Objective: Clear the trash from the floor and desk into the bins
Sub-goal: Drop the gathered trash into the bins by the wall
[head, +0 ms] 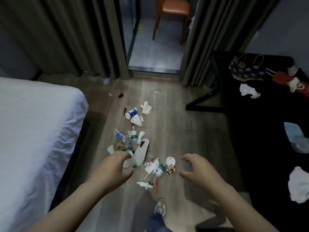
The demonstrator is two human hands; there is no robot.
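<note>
On the wood floor [175,118], head view, between the bed [33,123] on the left and the black desk [267,114] on the right, the trash lies in a loose trail.

Far end of the trail: a blue-and-white paper cup [131,113] on its side, with a crumpled tissue [146,107] just beside it.

Middle: a clear bottle with a blue label [119,135] and a green-label bottle [133,134], near each other. A white slipper [141,154] lies just below them, with a dark scrap on its upper end.

Near end: a round white lid [170,160], a gold wrapper [170,170], a second green-label container [159,170], and a floor tissue [144,184].

Desk: patterned blue paper bags [247,69], a red bag [291,81], a wadded tissue [248,91], and a larger white wad [299,186] near the front edge.

Hands: the left hand [115,166] and right hand [199,169] are stretched forward, well apart, palms down, fingers loosely curled. Neither holds anything. The left hand overlaps the slipper's lower end in view; contact cannot be confirmed.

The person's grey shoe [160,207] stands on the floor below the trash. An orange chair [173,12] stands beyond the curtains [58,30].
</note>
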